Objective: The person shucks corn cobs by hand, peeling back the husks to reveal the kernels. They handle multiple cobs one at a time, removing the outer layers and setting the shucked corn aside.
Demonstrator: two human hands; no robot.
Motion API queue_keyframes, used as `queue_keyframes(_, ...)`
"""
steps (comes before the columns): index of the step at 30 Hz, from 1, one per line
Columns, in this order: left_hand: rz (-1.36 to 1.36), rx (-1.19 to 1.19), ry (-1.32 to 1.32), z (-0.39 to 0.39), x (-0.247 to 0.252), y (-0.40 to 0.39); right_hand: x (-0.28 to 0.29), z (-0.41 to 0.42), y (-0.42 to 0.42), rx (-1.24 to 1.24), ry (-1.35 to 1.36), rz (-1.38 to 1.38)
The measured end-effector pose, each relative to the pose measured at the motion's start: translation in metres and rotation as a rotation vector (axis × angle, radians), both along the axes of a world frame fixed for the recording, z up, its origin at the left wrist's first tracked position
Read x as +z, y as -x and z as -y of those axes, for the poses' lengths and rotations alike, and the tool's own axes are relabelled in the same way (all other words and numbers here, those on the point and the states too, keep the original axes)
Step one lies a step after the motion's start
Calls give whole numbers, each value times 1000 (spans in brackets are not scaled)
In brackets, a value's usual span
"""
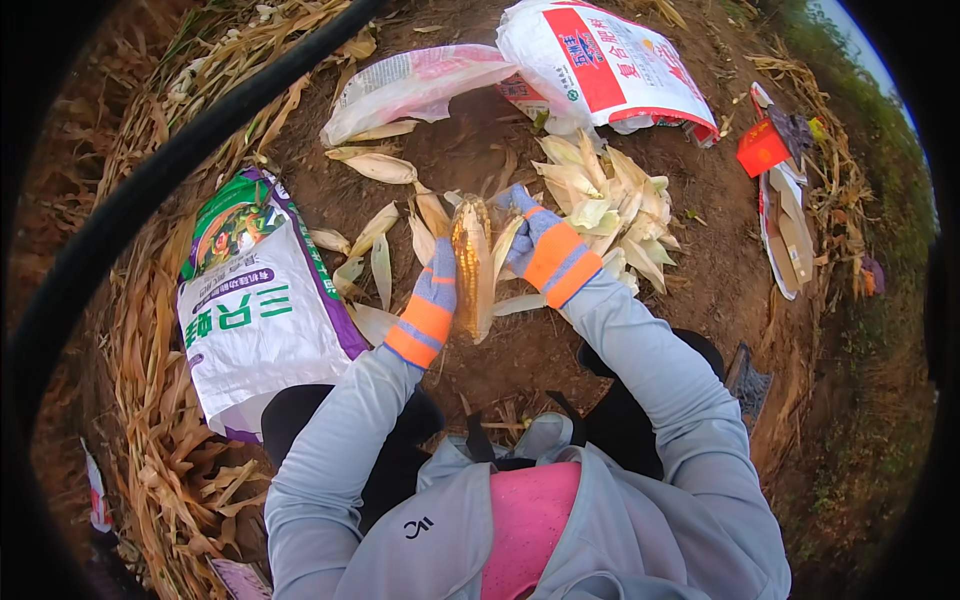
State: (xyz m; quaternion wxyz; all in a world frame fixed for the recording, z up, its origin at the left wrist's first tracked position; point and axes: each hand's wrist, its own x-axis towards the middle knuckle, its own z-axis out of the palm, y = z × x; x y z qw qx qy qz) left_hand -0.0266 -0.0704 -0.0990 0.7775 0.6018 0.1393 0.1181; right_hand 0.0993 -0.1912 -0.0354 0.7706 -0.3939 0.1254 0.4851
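An ear of corn (471, 262) with yellow kernels showing stands lengthwise between my two gloved hands, part of its pale husk still around it. My left hand (437, 289), in a grey and orange knit glove, lies along the ear's left side and holds it. On the right, my right hand (544, 244), in a matching glove, has its fingers closed on a strip of husk (507, 244) that stands away from the kernels. Just beyond that hand lies a pile of pale husks or husked-over ears (615, 199). The fingertips of my left hand are partly hidden.
A white, green and purple printed sack (262, 322) lies at the left. Two more plastic sacks, one translucent (427, 82) and one white and red (607, 64), lie ahead. Dry corn stalks (157, 390) line the left side. Flattened cardboard (789, 225) and a red box (761, 148) lie at the right.
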Motion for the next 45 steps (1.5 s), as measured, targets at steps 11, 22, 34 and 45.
queue_keyframes(11,-80,20,835,-3,52,-1,21,10,-15,-158,97,174)
queue_keyframes(22,-112,205,902,-43,54,1,35,54,-74,-542,263,307)
queue_keyframes(34,-176,67,1139,-37,32,-1,39,81,-82,326,1522,1501)
queue_keyframes(45,-252,135,1033,-19,31,-11,21,11,15,724,281,1021)
